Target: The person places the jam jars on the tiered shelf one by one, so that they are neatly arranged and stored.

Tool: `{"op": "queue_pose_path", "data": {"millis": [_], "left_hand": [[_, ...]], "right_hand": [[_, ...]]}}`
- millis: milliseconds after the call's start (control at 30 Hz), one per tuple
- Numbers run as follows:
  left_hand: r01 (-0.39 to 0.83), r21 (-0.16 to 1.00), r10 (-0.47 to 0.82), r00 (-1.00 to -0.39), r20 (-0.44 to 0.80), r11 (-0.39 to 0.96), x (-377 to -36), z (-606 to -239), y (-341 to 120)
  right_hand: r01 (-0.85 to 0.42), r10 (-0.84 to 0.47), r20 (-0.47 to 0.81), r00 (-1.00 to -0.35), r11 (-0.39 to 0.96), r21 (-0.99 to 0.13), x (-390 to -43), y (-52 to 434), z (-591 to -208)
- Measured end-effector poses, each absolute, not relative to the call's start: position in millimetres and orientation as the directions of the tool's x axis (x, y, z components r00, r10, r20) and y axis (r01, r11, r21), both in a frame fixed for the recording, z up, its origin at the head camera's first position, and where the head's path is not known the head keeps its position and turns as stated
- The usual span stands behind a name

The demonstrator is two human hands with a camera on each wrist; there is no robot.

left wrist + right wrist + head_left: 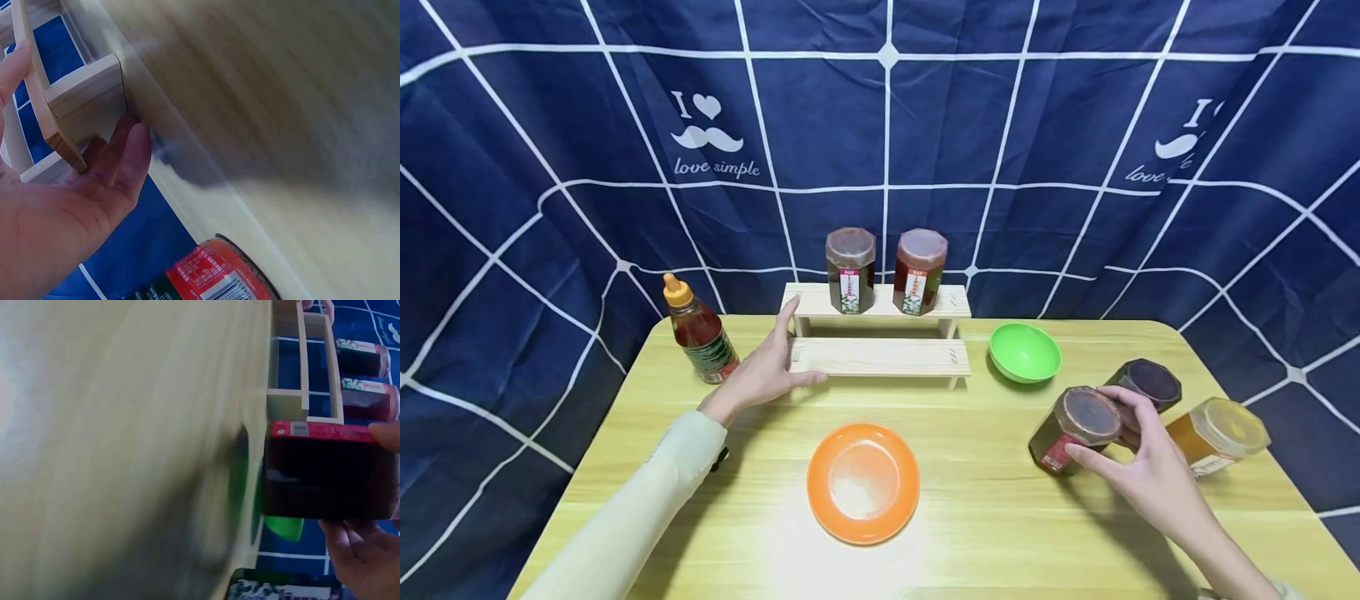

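My right hand point(1157, 471) grips a dark jar point(1060, 437) with a red label, thumb on the near side and fingers on the far side. In the right wrist view this jar point(331, 478) is held close over the tabletop. My left hand point(756, 371) holds the left end of a two-step wooden rack point(880, 357). The left wrist view shows the fingers point(128, 156) curled under that end, around its leg. Two labelled jars, one dark point(852, 287) and one reddish point(918, 287), stand on the upper step.
Beyond the right hand stand a dark purple jar point(1148, 382) and an amber jar point(1217, 433). A green bowl point(1025, 354) sits right of the rack, an orange plate point(827, 517) in front. A sauce bottle point(702, 333) stands beside the left hand. Blue cloth point(820, 117) hangs behind.
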State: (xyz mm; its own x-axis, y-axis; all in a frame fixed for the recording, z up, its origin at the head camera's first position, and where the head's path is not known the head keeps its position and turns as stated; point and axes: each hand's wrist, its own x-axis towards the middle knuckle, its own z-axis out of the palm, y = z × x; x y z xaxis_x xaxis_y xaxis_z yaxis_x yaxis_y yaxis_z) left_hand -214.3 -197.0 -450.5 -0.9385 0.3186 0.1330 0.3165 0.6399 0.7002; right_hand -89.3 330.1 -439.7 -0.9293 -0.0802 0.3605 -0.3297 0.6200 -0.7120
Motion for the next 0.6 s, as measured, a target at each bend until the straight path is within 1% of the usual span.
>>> {"op": "queue_pose_path", "data": {"millis": [133, 333, 600], "left_hand": [[0.316, 0.695, 0.319, -0.939, 0.130, 0.645, -214, -451, -198], [0.347, 0.677, 0.347, -0.927, 0.142, 0.650, -215, -450, -197], [0.358, 0.639, 0.356, -0.924, 0.139, 0.681, -213, -445, -202]], "right_hand": [[-0.332, -0.085, 0.362, -0.929, 0.627, -0.705, -90, 320, -431], [-0.348, -0.105, 0.356, -0.928, 0.584, -0.733, -97, 300, -418], [-0.368, -0.158, 0.338, -0.928, 0.537, -0.759, -123, 260, -404]]}}
